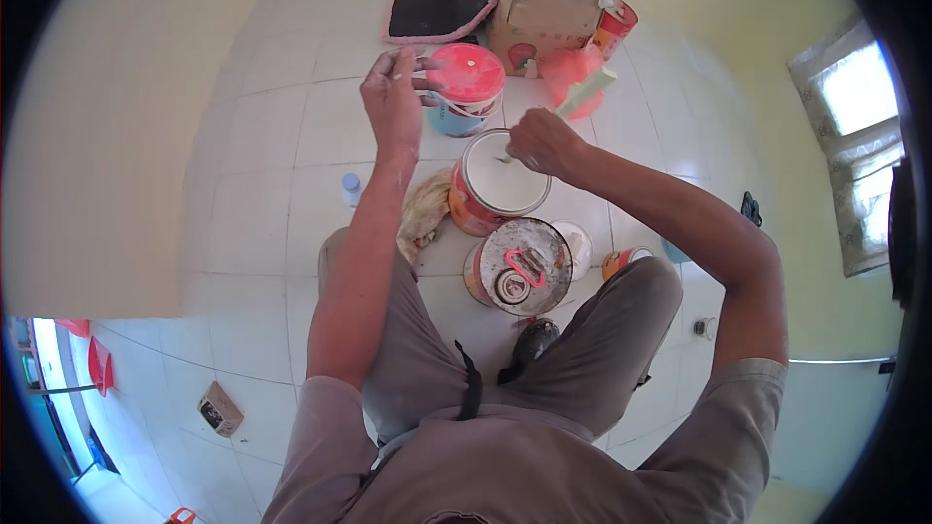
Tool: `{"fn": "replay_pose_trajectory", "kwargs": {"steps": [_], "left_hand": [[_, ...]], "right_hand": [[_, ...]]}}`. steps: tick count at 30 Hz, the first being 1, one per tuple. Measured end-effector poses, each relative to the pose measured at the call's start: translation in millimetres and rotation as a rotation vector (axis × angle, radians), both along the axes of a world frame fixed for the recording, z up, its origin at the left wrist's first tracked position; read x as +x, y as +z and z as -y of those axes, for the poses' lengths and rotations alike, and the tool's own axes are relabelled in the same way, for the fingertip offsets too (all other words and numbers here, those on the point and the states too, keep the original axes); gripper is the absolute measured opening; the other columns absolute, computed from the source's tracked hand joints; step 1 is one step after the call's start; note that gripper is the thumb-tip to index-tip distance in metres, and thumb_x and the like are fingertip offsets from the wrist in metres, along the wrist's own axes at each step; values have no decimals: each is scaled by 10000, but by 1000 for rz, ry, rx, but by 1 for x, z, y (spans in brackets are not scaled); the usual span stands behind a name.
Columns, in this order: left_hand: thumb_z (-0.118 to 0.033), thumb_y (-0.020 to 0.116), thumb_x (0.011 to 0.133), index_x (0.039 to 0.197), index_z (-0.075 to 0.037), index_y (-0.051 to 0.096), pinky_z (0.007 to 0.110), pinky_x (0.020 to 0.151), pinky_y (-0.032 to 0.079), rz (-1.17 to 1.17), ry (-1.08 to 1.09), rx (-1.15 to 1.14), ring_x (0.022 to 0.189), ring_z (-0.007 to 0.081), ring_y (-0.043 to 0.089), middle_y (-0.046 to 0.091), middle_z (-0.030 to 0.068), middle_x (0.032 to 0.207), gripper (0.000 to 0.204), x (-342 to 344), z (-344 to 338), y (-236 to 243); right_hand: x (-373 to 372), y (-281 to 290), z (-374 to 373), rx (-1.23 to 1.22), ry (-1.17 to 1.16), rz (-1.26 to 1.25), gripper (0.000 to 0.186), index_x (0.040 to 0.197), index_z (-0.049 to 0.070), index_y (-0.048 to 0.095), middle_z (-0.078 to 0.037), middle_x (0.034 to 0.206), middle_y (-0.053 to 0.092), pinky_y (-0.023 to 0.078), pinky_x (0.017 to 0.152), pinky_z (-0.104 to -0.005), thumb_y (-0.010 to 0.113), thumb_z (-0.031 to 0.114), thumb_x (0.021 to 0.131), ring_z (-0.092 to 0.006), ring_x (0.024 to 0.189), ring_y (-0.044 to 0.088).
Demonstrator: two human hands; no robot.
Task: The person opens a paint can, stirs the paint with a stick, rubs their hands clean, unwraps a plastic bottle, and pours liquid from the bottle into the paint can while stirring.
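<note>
My right hand (540, 147) is closed in a fist above the pale lid of a large paint can (505, 180). From its far side sticks out a pale green bar-shaped tool (587, 93), whose exact kind I cannot make out. My left hand (393, 92) is raised with its fingers apart and holds nothing. Beside those fingers stands a blue bucket (461, 120) with a pink lid (469, 73); whether they touch it I cannot tell. Closer to me, between my knees, is a stained metal tin (532, 250) with a pink handle and a round cap on top.
Farther off are a cardboard box (555, 17), a black mat with pink edging (437, 15), a red can (615, 27) and a pink plastic bag (575, 73). A soiled cloth (425, 206) and small bottle (350, 186) lie left of the cans. An orange can (621, 260) stands by my right knee.
</note>
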State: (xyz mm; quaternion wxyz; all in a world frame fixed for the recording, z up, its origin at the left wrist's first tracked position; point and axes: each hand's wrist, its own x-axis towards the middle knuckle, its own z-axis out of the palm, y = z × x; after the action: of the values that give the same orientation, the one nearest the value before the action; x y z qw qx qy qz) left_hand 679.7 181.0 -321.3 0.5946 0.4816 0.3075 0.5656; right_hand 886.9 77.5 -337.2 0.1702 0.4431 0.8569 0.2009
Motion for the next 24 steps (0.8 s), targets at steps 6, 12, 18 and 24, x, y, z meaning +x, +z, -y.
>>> {"fn": "replay_pose_trajectory", "kwargs": {"steps": [6,12,18,24], "left_hand": [[-271,544,1060,1112,13,655,247,541,526,68,-45,40,659,147,693,742,134,956,309,-9,3,8],[-287,557,1056,1110,7,662,242,541,517,70,-99,14,663,131,686,750,122,956,317,-6,-1,2],[-303,555,1058,1123,15,666,232,548,512,60,-71,115,659,122,678,750,109,947,343,-21,-2,8],[-320,561,1057,1124,17,670,223,546,505,44,-53,99,658,109,673,745,101,931,360,-31,-8,4]], "right_hand": [[-29,1,25,-379,-125,-120,90,730,119,726,-123,764,726,577,638,-469,667,134,796,-317,733,734],[-24,-24,-24,-181,-153,-150,129,756,111,738,-121,778,729,577,648,-463,649,161,835,-307,738,735],[2,-33,-15,-333,-184,21,97,738,101,713,-137,755,714,563,625,-482,668,171,789,-338,729,733],[-28,-12,-29,-314,-294,-114,99,791,85,741,-147,771,721,588,673,-475,721,129,705,-357,742,735]]}}
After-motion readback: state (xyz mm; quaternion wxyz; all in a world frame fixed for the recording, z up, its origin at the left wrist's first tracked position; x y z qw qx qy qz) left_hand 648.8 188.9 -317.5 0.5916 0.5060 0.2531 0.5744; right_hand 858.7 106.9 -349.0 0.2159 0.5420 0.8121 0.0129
